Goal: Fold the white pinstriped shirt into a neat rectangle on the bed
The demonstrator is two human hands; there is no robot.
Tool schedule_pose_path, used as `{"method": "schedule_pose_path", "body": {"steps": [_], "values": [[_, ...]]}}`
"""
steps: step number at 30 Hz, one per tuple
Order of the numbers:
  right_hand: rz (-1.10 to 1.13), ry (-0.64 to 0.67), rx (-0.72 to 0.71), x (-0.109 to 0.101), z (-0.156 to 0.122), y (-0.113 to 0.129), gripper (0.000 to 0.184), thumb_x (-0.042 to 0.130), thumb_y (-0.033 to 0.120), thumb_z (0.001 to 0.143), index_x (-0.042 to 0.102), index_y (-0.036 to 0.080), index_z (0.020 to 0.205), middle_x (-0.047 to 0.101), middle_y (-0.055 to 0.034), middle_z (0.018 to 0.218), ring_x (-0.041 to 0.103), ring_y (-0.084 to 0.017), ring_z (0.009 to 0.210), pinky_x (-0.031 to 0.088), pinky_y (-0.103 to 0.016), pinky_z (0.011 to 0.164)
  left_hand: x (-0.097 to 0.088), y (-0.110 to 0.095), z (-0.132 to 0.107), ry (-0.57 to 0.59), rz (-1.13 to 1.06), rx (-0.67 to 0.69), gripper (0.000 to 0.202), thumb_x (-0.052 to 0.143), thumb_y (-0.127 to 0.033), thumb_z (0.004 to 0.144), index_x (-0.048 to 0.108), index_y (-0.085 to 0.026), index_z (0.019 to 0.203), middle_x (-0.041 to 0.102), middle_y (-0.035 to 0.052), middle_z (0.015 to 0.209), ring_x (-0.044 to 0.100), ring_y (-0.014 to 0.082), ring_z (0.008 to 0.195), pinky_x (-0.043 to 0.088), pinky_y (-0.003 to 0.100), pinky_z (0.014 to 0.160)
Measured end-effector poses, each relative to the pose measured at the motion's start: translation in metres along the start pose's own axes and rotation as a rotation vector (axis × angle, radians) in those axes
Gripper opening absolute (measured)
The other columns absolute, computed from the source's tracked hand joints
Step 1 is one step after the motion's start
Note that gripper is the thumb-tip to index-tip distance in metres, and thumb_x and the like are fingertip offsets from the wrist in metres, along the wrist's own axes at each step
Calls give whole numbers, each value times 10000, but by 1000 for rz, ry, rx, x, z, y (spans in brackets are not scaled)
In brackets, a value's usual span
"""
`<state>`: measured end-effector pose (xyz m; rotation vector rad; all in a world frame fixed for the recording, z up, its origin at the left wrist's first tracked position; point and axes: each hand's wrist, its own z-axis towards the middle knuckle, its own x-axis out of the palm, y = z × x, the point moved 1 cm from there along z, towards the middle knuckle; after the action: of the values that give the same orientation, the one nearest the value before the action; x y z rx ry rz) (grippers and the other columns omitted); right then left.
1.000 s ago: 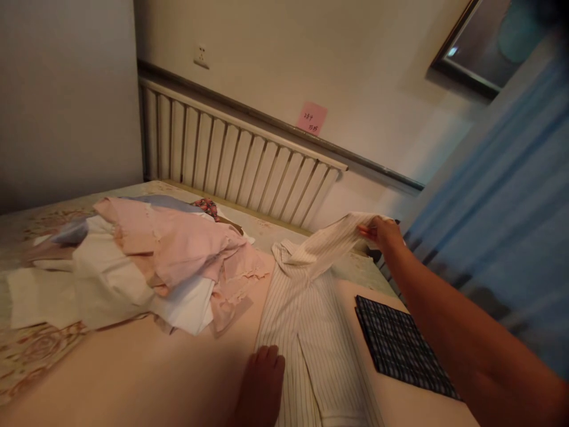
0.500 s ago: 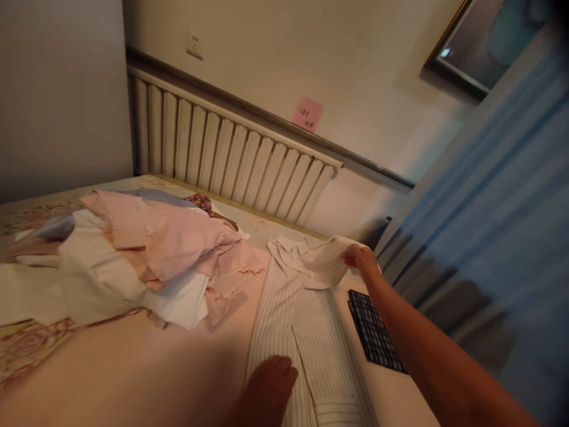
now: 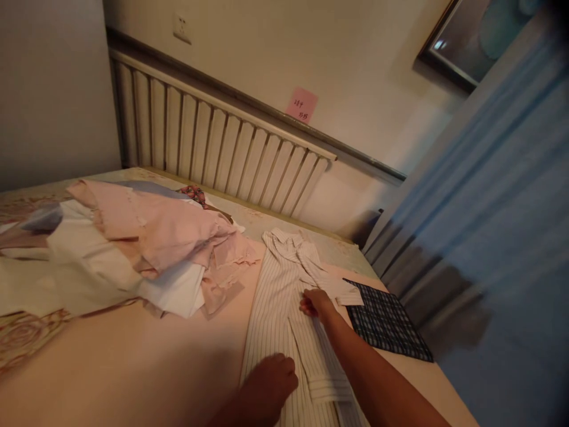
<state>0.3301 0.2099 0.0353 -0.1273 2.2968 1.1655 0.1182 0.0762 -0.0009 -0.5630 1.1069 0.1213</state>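
Observation:
A white shirt with thin dark stripes (image 3: 273,296) lies stretched out, its collar toward the wall. One sleeve is folded down along its body. The other sleeve angles out to the right, and its cuff overlaps a folded dark plaid cloth (image 3: 391,320). My right hand (image 3: 315,302) is on the shirt's right side below the collar, its fingers closed on the fabric. Over the lower part of the shirt is my left hand (image 3: 271,382), back upward and fingers curled in. Whatever may be inside those fingers is hidden.
A loose heap of pink and white clothes (image 3: 164,237) lies left of the shirt on the bed (image 3: 146,356). Behind the bed is a radiator (image 3: 217,142), with a pink note (image 3: 302,105) above it. A blue curtain (image 3: 502,237) hangs at the right.
My right hand has brought the raised sleeve down and moved left and toward me. That sleeve now lies across the plaid cloth. My left hand stays nearly where it was.

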Motion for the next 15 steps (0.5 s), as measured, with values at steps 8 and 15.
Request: {"method": "schedule_pose_path", "body": {"steps": [8,15], "values": [[-127,52,-67,27,14,17,328,566,372,923,562,184,1193,588,-75,1200,607,-193,999,530,-405,852,0,-8,7,37,77,-84,111,494,-94,821,531,-197,839,583,15,926,509,170,825,393,279,692],[-256,-108,-229,18,25,16,308,563,378,926,575,175,1158,613,-64,1139,623,-170,932,542,-375,808,5,-18,14,-82,-87,-120,137,431,-98,887,501,-215,877,559,-8,938,497,122,742,372,233,617]]}}
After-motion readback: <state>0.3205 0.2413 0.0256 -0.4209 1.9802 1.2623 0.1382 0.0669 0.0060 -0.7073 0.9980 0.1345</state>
